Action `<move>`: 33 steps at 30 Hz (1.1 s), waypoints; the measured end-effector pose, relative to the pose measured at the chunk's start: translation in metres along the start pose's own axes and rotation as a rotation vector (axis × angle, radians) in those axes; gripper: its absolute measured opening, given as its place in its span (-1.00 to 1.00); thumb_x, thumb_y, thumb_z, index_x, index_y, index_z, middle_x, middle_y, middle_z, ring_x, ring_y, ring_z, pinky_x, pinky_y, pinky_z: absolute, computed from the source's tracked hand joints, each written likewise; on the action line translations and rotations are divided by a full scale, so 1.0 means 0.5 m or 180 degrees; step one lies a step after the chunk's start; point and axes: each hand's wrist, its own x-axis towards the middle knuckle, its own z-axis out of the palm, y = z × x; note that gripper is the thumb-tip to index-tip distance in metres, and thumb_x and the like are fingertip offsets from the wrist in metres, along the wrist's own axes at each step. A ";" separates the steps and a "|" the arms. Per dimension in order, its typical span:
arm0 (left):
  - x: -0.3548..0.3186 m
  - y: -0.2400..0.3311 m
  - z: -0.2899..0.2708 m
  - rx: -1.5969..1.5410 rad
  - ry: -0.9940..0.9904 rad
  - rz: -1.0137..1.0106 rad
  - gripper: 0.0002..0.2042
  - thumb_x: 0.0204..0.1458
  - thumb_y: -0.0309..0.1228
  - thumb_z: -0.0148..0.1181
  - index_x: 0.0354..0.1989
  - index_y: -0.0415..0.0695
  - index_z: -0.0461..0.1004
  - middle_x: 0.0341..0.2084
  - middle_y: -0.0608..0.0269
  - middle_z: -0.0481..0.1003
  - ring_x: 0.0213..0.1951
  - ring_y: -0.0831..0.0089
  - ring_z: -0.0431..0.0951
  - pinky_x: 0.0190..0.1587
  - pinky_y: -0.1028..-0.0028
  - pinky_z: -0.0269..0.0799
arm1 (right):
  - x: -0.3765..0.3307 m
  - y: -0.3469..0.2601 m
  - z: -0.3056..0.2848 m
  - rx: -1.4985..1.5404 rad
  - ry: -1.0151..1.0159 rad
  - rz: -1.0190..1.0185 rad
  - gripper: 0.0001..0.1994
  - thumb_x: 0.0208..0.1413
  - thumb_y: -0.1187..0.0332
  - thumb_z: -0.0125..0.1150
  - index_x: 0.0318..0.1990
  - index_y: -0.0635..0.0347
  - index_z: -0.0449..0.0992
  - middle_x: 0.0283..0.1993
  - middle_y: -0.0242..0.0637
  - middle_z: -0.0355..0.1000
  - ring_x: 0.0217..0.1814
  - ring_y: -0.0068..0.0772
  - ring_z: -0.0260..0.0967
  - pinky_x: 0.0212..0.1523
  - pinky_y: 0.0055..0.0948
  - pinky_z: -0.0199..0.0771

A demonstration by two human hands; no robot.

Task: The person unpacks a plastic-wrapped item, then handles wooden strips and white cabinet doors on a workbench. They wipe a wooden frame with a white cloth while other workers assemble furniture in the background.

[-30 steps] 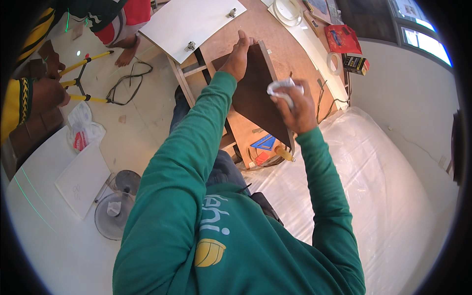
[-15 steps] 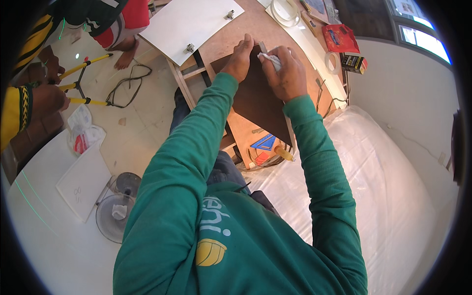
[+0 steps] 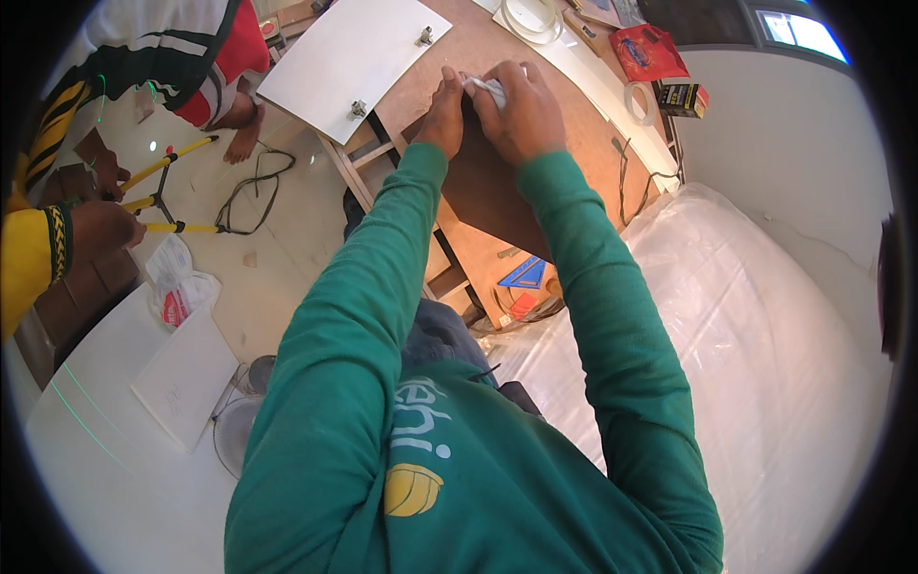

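Note:
A dark brown flat panel (image 3: 486,203) is tilted over the wooden worktable, partly covered by my hands and right sleeve. My left hand (image 3: 446,117) is closed on the panel's far end, its thumb and fingertips near the top corner. Bunched in my right hand (image 3: 526,115) is a white cloth (image 3: 491,90), pressed against the panel's far edge beside my left fingers. The two hands almost meet there. Exactly how the left fingers wrap the edge is hidden.
A white board with metal hinges (image 3: 358,109) lies at the left. Tape rolls (image 3: 641,103), a red packet (image 3: 648,54) and a small box (image 3: 685,99) sit at the right. A blue set square (image 3: 522,274) lies nearer. Another person's hands (image 3: 107,226) are by a yellow tripod (image 3: 182,228).
Both hands have shifted left and slightly farther out, and the right hand with the cloth has come closer to the left. The panel's right edge has gone behind my right arm.

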 end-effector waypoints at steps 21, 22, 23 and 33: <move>-0.035 0.038 -0.014 0.0956 -0.0106 0.0465 -0.35 0.51 0.11 -0.44 0.20 -0.25 0.39 0.07 -0.17 0.37 0.19 -0.14 0.32 0.36 0.07 0.18 | 0.002 -0.022 -0.012 -0.0159 -0.0513 -0.0040 -0.72 0.16 0.25 0.30 -0.12 0.25 0.48 -0.15 0.07 0.49 -0.15 0.22 0.51 -0.10 0.02 0.53; -0.033 0.031 -0.017 0.1021 -0.0137 0.0680 -0.38 0.52 0.08 -0.43 0.18 -0.25 0.40 0.04 -0.17 0.37 0.16 -0.14 0.32 0.34 0.08 0.19 | 0.010 -0.024 -0.010 -0.0175 -0.0538 -0.0055 -0.72 0.16 0.23 0.29 -0.12 0.25 0.48 -0.15 0.07 0.49 -0.14 0.21 0.51 -0.09 0.02 0.53; -0.030 0.023 -0.018 0.1086 -0.0172 0.0893 -0.40 0.52 0.05 -0.42 0.15 -0.24 0.40 0.01 -0.16 0.37 0.14 -0.14 0.33 0.33 0.08 0.21 | 0.017 -0.025 -0.007 -0.0191 -0.0562 -0.0065 -0.71 0.17 0.22 0.28 -0.12 0.25 0.48 -0.14 0.07 0.49 -0.13 0.21 0.51 -0.08 0.01 0.53; -0.019 0.000 -0.024 0.0519 -0.0103 0.0332 -0.31 0.51 0.13 -0.43 0.24 -0.29 0.39 0.07 -0.09 0.36 0.19 0.00 0.34 0.38 0.18 0.17 | 0.009 -0.019 -0.005 0.0098 -0.0221 -0.0162 -0.75 0.15 0.24 0.31 -0.16 0.21 0.49 -0.17 0.02 0.47 -0.12 0.16 0.49 -0.09 0.00 0.51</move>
